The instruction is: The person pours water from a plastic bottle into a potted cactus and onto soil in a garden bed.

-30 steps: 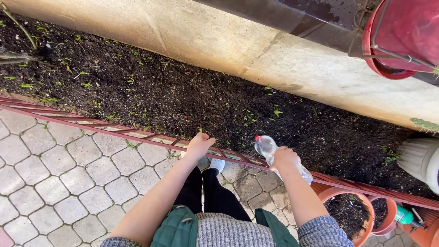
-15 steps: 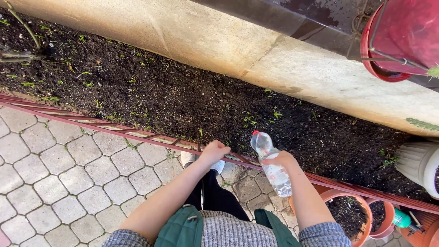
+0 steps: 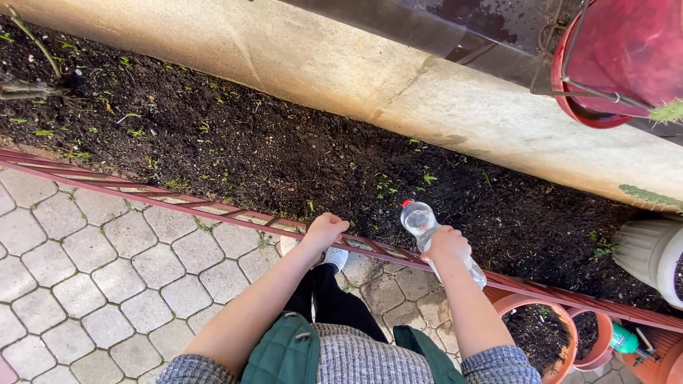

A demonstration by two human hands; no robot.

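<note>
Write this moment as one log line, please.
right hand: holds clear bottle | left hand: on red rail | below: soil bed

A: How many bottles?
B: One bottle (image 3: 434, 238), clear with a red cap.
A: And pots?
B: Two terracotta pots (image 3: 535, 331) with soil at the bottom right, one white pot (image 3: 651, 256) at the right edge, one red pot (image 3: 619, 57) hanging top right.
A: Hands?
B: Two.

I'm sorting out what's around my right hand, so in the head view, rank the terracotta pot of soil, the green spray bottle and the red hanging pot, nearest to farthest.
From the right hand:
1. Terracotta pot of soil, just below and right, on the paving.
2. Green spray bottle, farther right, past the pots.
3. Red hanging pot, top right, above the wall.
</note>
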